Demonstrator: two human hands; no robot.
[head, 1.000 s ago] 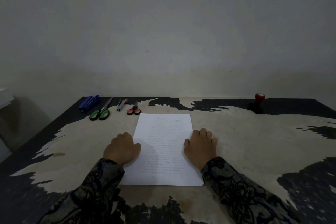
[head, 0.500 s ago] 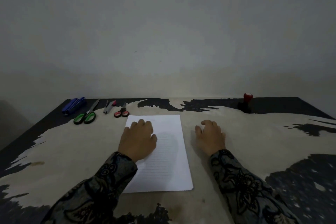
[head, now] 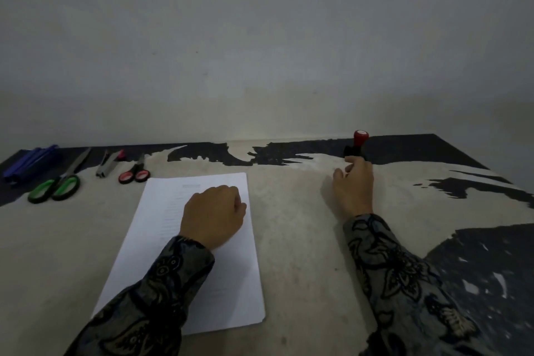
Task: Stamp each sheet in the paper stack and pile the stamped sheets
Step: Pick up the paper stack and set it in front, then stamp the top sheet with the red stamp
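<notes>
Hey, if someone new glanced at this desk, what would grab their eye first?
Probably the white paper stack at centre, pinned under the left hand. Next, the red-topped stamp at the far edge, with the right hand just short of it.

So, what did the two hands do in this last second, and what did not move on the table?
The right hand left the paper stack and reached forward to the red-topped stamp; its fingers are at the base, a grip not yet clear. The left hand slid from the stack's left edge onto its middle. The stack, stamp, scissors and other tools at the far left kept their places.
</notes>
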